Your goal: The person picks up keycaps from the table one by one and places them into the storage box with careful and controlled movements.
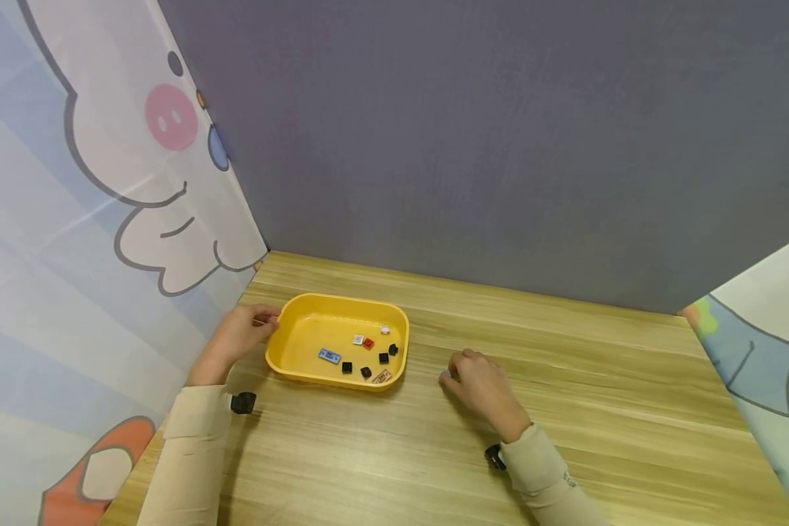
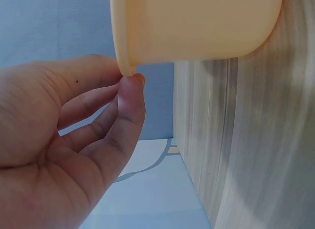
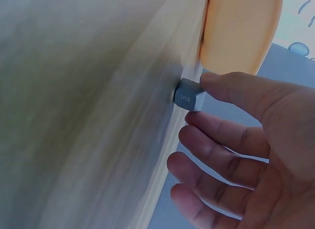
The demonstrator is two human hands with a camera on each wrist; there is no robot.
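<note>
At the rim of a yellow tray (image 1: pixel 302 351), my left hand (image 1: pixel 239 334) pinches the left edge between thumb and fingers; the left wrist view shows the grip on the lip (image 2: pixel 127 66). My right hand (image 1: pixel 481 387) is to the right of the tray, low over the table. Between its thumb and index finger it pinches a grey keycap (image 3: pixel 186 96) marked "Ins", close by the tabletop. The other fingers are loosely bent below it in the right wrist view. Inside the tray lie a long blue keycap (image 1: pixel 329 356), a red keycap (image 1: pixel 368 343) and several black and white ones.
The wooden table (image 1: pixel 342 453) runs up to a dark grey panel (image 1: pixel 473 146) at the back. Cartoon-printed cloth (image 1: pixel 52 219) hangs on the left, with more on the right. Each wrist carries a small black camera mount (image 1: pixel 242 402).
</note>
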